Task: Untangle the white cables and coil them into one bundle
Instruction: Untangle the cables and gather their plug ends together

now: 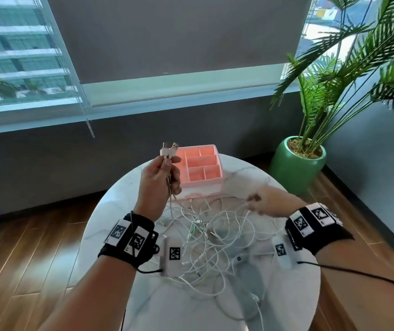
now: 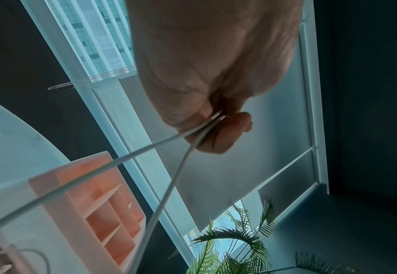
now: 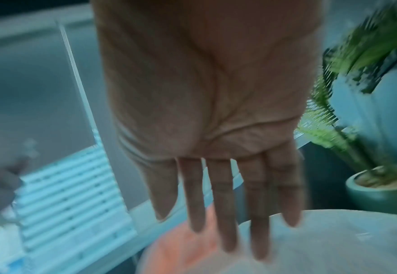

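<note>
A tangle of white cables [image 1: 205,237] lies spread over the round marble table [image 1: 110,211]. My left hand [image 1: 162,177] is raised above the table's far left and grips two cable ends, whose USB plugs [image 1: 169,149] stick up above the fist. In the left wrist view the two strands [image 2: 183,140] run down from my curled fingers [image 2: 223,133]. My right hand [image 1: 262,199] hovers blurred over the right side of the tangle. The right wrist view shows its fingers [image 3: 223,200] stretched straight with nothing in them.
A pink compartment organiser [image 1: 200,166] stands at the table's far side, just right of my left hand. A potted palm in a green pot [image 1: 296,168] stands on the floor to the right. Window and blinds lie behind.
</note>
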Motion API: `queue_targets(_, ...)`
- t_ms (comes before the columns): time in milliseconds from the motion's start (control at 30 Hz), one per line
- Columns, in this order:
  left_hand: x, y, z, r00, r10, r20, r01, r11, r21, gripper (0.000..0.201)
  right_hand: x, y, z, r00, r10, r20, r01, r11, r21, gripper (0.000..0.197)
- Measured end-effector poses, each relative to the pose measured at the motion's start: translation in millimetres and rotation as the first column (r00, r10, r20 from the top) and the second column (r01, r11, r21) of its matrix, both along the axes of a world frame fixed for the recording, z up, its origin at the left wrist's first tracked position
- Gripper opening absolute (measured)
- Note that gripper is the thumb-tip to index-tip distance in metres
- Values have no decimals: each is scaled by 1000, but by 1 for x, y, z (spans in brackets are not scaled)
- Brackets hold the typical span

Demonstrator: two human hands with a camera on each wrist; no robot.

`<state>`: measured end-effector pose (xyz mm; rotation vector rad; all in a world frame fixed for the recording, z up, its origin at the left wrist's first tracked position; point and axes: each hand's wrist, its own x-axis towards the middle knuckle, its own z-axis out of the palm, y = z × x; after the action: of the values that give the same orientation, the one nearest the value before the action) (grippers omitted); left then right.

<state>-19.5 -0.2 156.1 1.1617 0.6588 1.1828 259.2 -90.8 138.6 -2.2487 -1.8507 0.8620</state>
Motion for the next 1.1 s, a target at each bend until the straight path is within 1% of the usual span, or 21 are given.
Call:
queue_targets(33,1,-1,-2,1000,-6,-15,7,1000,8,27,-17,10,12,992,34,-125,-16,989,145,22)
queue_targets(67,3,-3,-4,1000,-15,-26,15,1000,16,27,-36,20,23,962,74,-264,-3,966,258,25)
queue_targets(100,5,-5,-5,999,-23,-33,24,999,21,27,-55,29,36,918,119,-378,16,942,337,28)
queue_targets(133,7,-8,-6,999,-36,-32,37,999,23,27,-72,36,46,886,151,-438,33,922,385,29)
queue_targets(200,12,-12,-5,997,-69,-42,70,997,24,26,-99,48,59,847,221,-483,27,890,455,29)
queue_targets(267,15,-15,-5,991,-94,-94,95,995,6,27,-117,55,64,845,252,-472,18,868,496,33)
queue_targets(333,17,-14,-4,988,-92,-127,90,996,-23,28,-127,62,58,837,218,-501,74,863,499,32)
queue_targets(367,17,-13,-3,989,-93,-113,89,995,-38,28,-132,62,53,800,204,-564,122,865,487,29)
queue_targets(433,16,-11,0,995,-102,-14,100,992,-82,26,-142,56,40,679,199,-706,183,886,425,26)
queue_targets(500,14,-8,3,991,-74,113,91,983,-156,26,-151,44,24,577,184,-796,142,937,320,28)
queue_targets(533,11,-7,4,986,-50,156,78,981,-177,26,-155,37,17,542,167,-824,105,959,264,30)
queue_targets(567,9,-4,5,982,-24,188,60,981,-184,27,-155,32,8,532,146,-834,78,972,220,32)
queue_targets(600,6,0,5,976,5,217,36,982,-184,28,-154,27,1,533,126,-837,58,981,184,31)
queue_targets(633,2,4,6,970,43,240,3,982,-187,28,-149,23,-8,552,110,-826,38,987,157,29)
queue_targets(700,-11,16,8,951,143,275,-87,975,-204,30,-131,12,-23,636,114,-763,-8,990,142,29)
queue_targets(767,-27,28,9,926,240,290,-180,959,-219,33,-105,-5,-35,718,106,-688,-8,990,144,31)
queue_targets(867,-41,36,8,897,330,295,-274,937,-215,34,-55,-29,-48,794,56,-605,46,987,152,28)
queue_targets(933,-44,37,7,874,387,295,-338,919,-204,34,-19,-43,-53,860,22,-510,69,985,159,24)
queue_targets(967,-46,37,7,859,413,301,-365,908,-205,34,-1,-51,-56,884,-25,-467,102,985,140,22)
queue_targets(1033,-49,41,9,840,442,316,-390,895,-215,34,34,-71,-56,901,-154,-406,214,971,107,20)
queue_targets(1100,-50,44,11,840,444,310,-395,894,-210,34,68,-89,-54,911,-257,-322,315,939,141,19)
